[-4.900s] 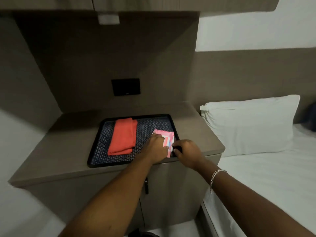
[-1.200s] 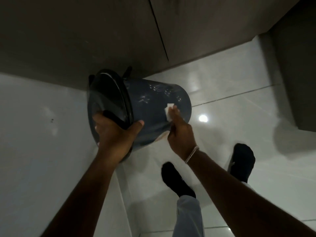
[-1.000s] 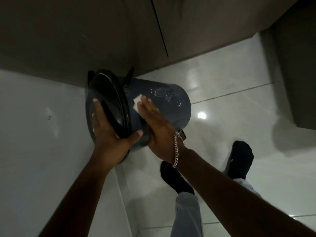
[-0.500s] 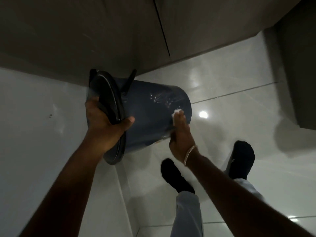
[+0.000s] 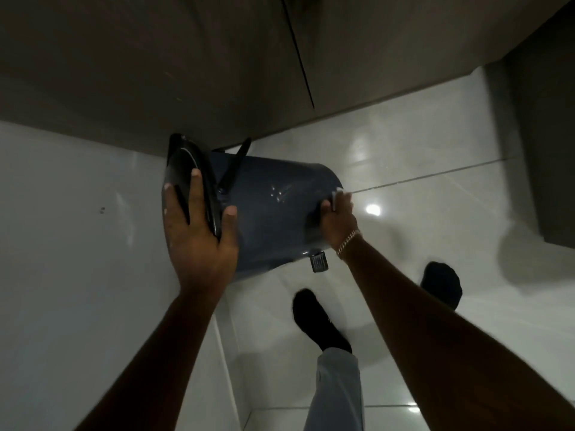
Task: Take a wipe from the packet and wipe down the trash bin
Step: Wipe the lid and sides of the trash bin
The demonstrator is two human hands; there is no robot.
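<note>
Trash bin (image 5: 273, 213) is held tipped, long axis spanning left hand (image 5: 199, 241), clamped on the lid end, to right hand (image 5: 337, 216), pinching wipe (image 5: 337, 194) at the base.

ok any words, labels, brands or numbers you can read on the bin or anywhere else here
No text can be read in this view.
trash bin: only pale glints on its side, no letters.
lid: plain black.
pedal: ridged, no marking that can be made out.
wipe: blank.
</note>
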